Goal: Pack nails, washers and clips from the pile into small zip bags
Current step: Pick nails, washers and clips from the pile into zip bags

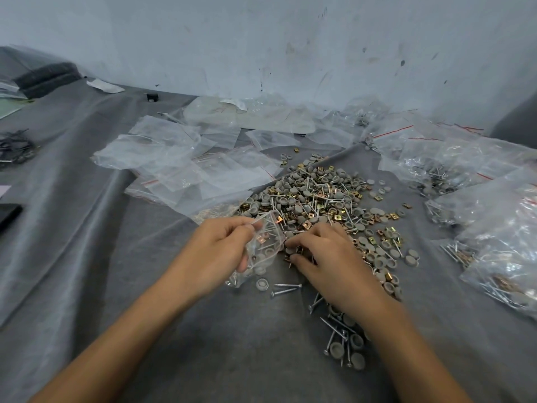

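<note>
readable text: none | faint red marks on far bag [209, 114]: illegible

Two hands at work: left hand [216, 251], right hand [328, 257]. One bag [263, 242] held. One pile [319, 193], its pieces beyond counting. Two nails [287, 285] and one washer [261, 283] lie apart.

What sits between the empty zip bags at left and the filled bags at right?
In the head view, the loose pile of grey washers, nails and brass clips lies between them on the grey cloth.
</note>
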Demonstrator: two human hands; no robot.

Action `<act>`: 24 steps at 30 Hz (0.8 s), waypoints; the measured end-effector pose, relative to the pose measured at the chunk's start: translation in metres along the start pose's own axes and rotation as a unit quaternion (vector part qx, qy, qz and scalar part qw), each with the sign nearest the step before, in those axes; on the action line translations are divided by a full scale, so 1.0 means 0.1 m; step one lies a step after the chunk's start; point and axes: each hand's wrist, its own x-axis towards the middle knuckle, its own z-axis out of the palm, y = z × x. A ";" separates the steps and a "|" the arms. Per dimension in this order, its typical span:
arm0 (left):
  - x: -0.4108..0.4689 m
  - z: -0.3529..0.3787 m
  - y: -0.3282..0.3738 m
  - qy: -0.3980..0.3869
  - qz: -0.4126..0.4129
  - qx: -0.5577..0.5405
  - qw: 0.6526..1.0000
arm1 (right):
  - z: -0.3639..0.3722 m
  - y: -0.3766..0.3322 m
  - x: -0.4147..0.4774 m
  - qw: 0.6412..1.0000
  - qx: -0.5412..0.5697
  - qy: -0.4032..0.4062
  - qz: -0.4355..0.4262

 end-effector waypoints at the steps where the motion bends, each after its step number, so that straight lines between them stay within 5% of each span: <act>1: 0.00 0.00 0.00 0.000 0.000 0.000 1.000 | 0.01 -0.01 0.00 1.000 -0.008 0.005 -0.001; 7: -0.03 0.03 0.03 -0.010 0.008 0.010 1.000 | -0.07 -0.01 0.01 0.988 0.123 0.097 0.018; 14: -0.03 0.04 0.03 -0.009 0.000 0.013 1.000 | -0.16 -0.18 -0.06 0.917 0.373 0.143 -0.007; 24: -0.01 0.03 0.03 -0.002 -0.007 0.010 1.000 | -0.24 -0.11 -0.04 0.906 0.403 0.131 0.009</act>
